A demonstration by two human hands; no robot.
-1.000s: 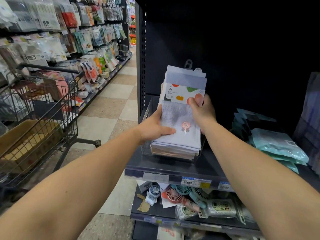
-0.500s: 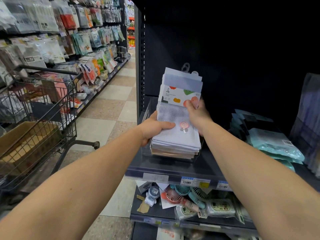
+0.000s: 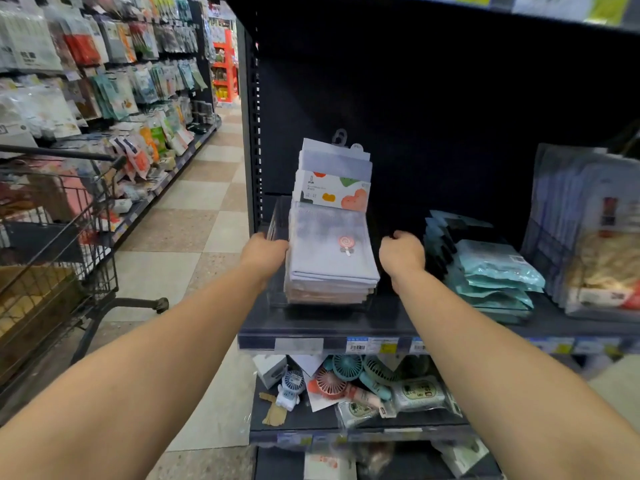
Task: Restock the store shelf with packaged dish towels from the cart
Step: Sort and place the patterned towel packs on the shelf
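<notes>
Standing across the right half of the view, one dark shelf unit [image 3: 450, 109] shows three tiers below the top edge: the upper shelf [image 3: 311, 327], a second tier with small fans and packets, and a third barely visible at the bottom. One wire shopping cart [image 3: 59, 244] sits at the left on the checkered floor [image 3: 207, 216], with one cardboard box [image 3: 31, 299] inside it. Beyond the cart, one long wall of hanging packaged goods [image 3: 104, 81] runs down the aisle.

On the upper shelf, one stack of packaged dish towels [image 3: 329, 244] leans upright inside a clear bin at the shelf's left end; the front pack is pale lilac with a lollipop motif, and roughly eight pack edges show at the stack's bottom, though an exact count is unclear. To its right lies one pile of teal packets [image 3: 495, 275], about five or six deep, and further right one group of upright clear-fronted packs [image 3: 588, 230].

Two bare arms reach in. The left hand [image 3: 265, 252] rests against the left side of the towel stack, fingers bent around its edge. The right hand [image 3: 401, 252] is just beside the stack's right side, apart from it, fingers curled into a loose fist holding nothing.
</notes>
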